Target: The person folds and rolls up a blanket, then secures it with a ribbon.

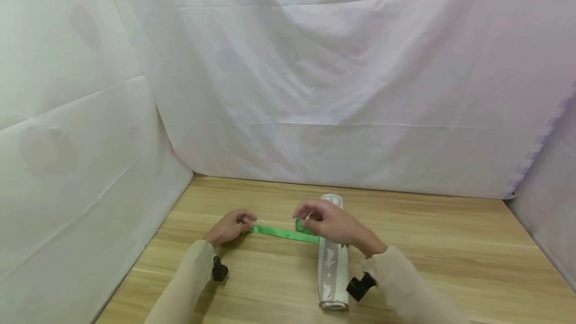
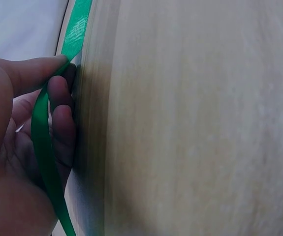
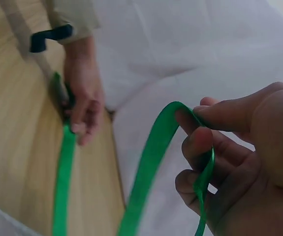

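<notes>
A green satin ribbon [image 1: 283,233] runs across the wooden table and reaches a rolled-up patterned cloth [image 1: 330,274]. My left hand [image 1: 230,226] pinches one part of the ribbon [image 2: 42,120] between thumb and fingers, low over the table, with a tail hanging past the palm. Above the roll, my right hand [image 1: 330,221] pinches another part of the ribbon [image 3: 156,147], raised in a loop between thumb and forefinger. In the head view the right hand hides some of the roll and of the ribbon around it.
The wooden table [image 1: 450,244] has white cloth sheets [image 1: 342,74] hanging behind it and at both sides. A black wrist mount [image 1: 219,269] sits by the left sleeve, and another black mount [image 1: 361,286] by the right sleeve.
</notes>
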The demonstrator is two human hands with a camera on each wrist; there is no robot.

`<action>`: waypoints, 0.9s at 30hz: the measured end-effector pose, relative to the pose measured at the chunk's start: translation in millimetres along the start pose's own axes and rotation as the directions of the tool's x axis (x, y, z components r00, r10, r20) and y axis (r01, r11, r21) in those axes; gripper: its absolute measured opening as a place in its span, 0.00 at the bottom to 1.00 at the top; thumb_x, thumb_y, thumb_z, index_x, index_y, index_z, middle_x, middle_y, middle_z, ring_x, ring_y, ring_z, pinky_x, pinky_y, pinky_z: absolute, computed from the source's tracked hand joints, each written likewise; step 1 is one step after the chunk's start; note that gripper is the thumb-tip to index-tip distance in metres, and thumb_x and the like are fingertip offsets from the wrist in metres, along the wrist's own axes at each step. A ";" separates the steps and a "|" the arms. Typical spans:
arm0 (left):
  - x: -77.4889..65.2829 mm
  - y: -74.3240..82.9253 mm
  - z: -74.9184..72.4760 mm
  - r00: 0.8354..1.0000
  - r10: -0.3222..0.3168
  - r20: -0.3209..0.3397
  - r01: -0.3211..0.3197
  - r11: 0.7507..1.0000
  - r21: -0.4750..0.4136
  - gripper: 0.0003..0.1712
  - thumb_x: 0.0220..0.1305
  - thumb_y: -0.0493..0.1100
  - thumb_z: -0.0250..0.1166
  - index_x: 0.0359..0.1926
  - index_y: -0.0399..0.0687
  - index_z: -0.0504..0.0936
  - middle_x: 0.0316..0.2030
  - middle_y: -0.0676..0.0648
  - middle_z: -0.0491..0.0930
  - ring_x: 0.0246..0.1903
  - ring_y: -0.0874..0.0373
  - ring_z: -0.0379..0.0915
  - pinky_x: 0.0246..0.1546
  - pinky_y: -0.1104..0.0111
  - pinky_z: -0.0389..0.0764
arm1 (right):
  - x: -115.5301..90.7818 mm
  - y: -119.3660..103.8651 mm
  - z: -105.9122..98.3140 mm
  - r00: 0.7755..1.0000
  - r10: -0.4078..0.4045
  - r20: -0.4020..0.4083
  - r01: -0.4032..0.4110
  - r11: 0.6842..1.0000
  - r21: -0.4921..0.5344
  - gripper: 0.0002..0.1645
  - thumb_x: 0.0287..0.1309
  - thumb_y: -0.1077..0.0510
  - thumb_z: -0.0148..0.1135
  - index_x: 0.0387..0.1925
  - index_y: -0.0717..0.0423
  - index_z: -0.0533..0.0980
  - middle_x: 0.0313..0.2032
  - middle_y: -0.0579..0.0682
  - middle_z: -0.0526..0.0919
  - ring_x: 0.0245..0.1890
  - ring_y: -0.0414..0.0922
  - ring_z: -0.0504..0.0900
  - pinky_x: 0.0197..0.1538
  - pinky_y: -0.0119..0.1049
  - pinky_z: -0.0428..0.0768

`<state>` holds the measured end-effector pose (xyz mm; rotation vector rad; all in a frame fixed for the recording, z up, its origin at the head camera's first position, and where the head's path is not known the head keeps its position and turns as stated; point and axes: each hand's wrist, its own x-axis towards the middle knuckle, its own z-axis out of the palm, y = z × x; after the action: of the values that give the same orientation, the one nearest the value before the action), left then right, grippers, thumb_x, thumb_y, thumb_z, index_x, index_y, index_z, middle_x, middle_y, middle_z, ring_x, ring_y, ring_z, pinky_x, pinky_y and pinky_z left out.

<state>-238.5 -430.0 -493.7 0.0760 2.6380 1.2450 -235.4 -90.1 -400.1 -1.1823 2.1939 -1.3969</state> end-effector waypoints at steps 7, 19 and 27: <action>1.4 0.4 1.2 1.000 -0.018 -0.016 0.018 1.000 0.007 0.10 0.70 0.38 0.60 0.50 0.46 0.81 0.38 0.50 0.78 0.40 0.57 0.71 0.47 0.60 0.73 | 21.2 13.6 56.2 0.993 0.057 0.099 -0.043 0.990 -0.134 0.13 0.63 0.69 0.57 0.44 0.51 0.80 0.37 0.48 0.85 0.33 0.35 0.79 0.35 0.28 0.77; 2.3 -0.3 2.7 0.999 -0.030 -0.033 0.030 1.000 0.002 0.10 0.70 0.38 0.60 0.49 0.47 0.82 0.37 0.50 0.78 0.38 0.57 0.71 0.44 0.61 0.73 | 22.7 15.2 117.7 0.967 0.222 0.121 -0.159 0.906 -0.391 0.16 0.57 0.71 0.59 0.42 0.50 0.80 0.28 0.41 0.81 0.26 0.32 0.74 0.32 0.25 0.75; 1.5 -0.1 2.9 0.999 -0.030 -0.030 0.029 1.000 -0.004 0.10 0.70 0.38 0.60 0.49 0.47 0.82 0.37 0.50 0.78 0.38 0.57 0.71 0.43 0.62 0.73 | 21.8 14.4 127.9 0.962 0.254 0.101 -0.208 0.920 -0.333 0.10 0.61 0.63 0.63 0.44 0.50 0.79 0.34 0.43 0.84 0.29 0.33 0.76 0.33 0.27 0.76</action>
<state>-239.3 -427.6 -495.9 0.0180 2.6522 1.2505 -177.6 -183.1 -471.2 -1.0376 2.4238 -0.8568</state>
